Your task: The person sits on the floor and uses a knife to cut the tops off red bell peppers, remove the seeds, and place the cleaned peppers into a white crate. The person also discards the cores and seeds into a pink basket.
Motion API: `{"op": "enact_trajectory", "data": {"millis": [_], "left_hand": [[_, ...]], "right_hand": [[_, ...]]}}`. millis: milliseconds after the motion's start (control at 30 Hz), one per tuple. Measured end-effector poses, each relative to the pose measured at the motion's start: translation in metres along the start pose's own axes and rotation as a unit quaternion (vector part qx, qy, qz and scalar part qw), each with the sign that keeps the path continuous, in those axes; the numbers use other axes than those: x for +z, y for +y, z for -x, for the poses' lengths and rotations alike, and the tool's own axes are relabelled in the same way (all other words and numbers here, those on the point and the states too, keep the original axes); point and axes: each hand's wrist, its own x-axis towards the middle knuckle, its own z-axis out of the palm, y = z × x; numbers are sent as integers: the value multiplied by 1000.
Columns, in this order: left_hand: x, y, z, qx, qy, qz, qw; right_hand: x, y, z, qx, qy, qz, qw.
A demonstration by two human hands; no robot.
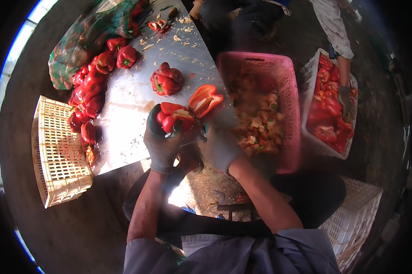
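My left hand (163,144), in a grey and green work glove, grips a red bell pepper (175,116) that is cut open. Its other piece (205,101) is splayed away to the upper right, with the pale core showing inside. Close to the right of the pepper, my gloved right hand (219,144) is curled around what looks like a small knife (191,141); a thin blade points left below the pepper, partly blurred. Beyond both hands, a whole red bell pepper (166,79) lies on the metal table (134,85).
Red peppers (89,89) line the table's left side, by a green mesh sack (86,44) and a cream crate (60,147). Right of the table, a pink crate (291,109) holds scraps. Another person's gloved hand (345,102) reaches into a white crate (307,126) of cut peppers.
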Motion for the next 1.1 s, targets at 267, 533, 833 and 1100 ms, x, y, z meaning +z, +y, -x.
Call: {"op": "enact_trajectory", "data": {"millis": [267,533,833,1100], "left_hand": [[-12,-36,-2,-200,-12,120,972],[0,-40,-3,-165,-41,238,956],[10,-56,-4,-136,-86,192,968],[10,-43,-5,-171,-92,189,963]], "right_hand": [[9,21,40,19,22,46,999],[-41,0,-40,-124,74,248,958],[-26,6,-56,-178,156,316,919],[-69,62,35,19,269,62,961]]}}
